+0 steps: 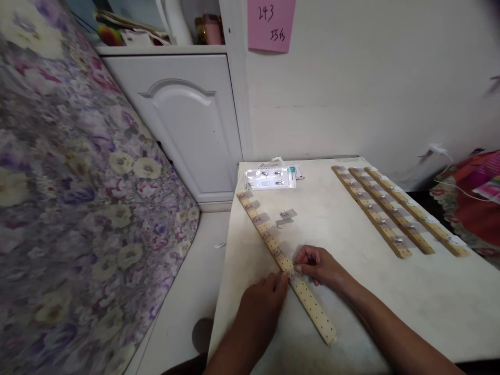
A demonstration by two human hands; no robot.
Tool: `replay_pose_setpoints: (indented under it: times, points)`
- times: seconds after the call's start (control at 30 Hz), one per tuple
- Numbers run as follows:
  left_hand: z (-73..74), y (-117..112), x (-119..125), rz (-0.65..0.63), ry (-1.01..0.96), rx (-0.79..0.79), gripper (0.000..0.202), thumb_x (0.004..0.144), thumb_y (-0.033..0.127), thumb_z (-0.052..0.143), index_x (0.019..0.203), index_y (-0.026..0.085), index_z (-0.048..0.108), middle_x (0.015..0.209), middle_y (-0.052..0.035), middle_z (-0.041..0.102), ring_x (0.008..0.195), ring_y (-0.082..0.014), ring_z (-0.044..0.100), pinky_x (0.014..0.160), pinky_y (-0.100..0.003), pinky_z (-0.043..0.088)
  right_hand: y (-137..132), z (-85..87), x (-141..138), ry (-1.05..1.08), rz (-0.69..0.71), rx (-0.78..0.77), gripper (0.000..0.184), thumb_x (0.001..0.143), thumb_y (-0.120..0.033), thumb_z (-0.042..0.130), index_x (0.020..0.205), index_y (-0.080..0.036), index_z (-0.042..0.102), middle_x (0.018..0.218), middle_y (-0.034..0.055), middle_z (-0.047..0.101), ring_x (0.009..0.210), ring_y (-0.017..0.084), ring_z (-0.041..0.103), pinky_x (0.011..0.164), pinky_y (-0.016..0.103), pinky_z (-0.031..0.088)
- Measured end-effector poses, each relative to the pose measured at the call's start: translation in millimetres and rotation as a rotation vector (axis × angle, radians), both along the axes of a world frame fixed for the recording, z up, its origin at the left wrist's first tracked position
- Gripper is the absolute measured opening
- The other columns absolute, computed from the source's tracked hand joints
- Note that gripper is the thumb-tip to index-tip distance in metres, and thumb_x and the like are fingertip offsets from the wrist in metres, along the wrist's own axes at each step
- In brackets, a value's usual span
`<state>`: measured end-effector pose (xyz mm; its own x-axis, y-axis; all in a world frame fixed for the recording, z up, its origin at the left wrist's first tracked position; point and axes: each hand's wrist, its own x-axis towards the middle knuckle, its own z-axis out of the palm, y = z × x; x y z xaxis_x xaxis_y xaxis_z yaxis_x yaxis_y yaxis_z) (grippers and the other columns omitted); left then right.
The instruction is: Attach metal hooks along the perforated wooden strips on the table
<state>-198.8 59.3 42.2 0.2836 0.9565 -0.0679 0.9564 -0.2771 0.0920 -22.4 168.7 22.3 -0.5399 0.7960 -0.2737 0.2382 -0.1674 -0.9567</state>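
Note:
A long wooden strip [312,307] with rows of small holes lies slantwise on the white table [429,297]. Several clear adhesive hooks sit along its upper half. My left hand [260,304] presses on the strip from its left side, fingers curled against it. My right hand [318,265] is curled from the right side, fingertips pinched at a small clear hook [296,274] on the strip. Two loose clear hooks [286,217] lie on the table just beyond.
A clear blister pack of hooks [269,178] lies at the table's far left corner. Three more wooden strips with hooks [394,211] lie side by side at the far right. A flowered bedspread [78,182] fills the left, a white cabinet [187,125] stands behind.

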Motion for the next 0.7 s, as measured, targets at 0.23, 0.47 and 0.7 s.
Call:
replay_pose_setpoints:
  times: [0.23, 0.47, 0.7]
  points:
    - [-2.4, -1.4, -3.5, 0.017, -0.029, 0.068, 0.042, 0.089, 0.015, 0.041, 0.130, 0.023, 0.043, 0.090, -0.0038, 0.059, 0.071, -0.0181, 0.060, 0.059, -0.029, 0.049, -1.6, -3.6, 2.3, 0.032, -0.030, 0.010, 0.020, 0.069, -0.032, 0.069, 0.077, -0.017, 0.059, 0.064, -0.0055, 0.052, 0.043, 0.004, 0.044, 0.033, 0.015, 0.036]
    - [-1.6, -5.3, -4.6, -0.009, -0.099, 0.082, 0.048, 0.086, 0.009, 0.040, 0.133, 0.018, 0.038, 0.098, -0.0064, 0.060, 0.077, -0.0192, 0.060, 0.066, -0.032, 0.052, -1.8, -1.9, 8.0, 0.012, -0.039, 0.036, 0.025, 0.075, -0.039, 0.065, 0.088, -0.019, 0.059, 0.072, -0.0045, 0.056, 0.037, 0.003, 0.044, 0.035, 0.018, 0.032]
    - [5.9, -6.9, -5.6, -0.002, -0.142, 0.078, 0.030, 0.091, 0.014, 0.037, 0.119, 0.015, 0.047, 0.094, -0.0071, 0.060, 0.076, -0.0183, 0.058, 0.065, -0.031, 0.050, 14.6, -10.2, 15.2, -0.006, -0.339, 0.328, 0.017, 0.081, -0.036, 0.058, 0.081, -0.019, 0.058, 0.056, -0.0068, 0.047, 0.047, 0.008, 0.043, 0.046, 0.021, 0.033]
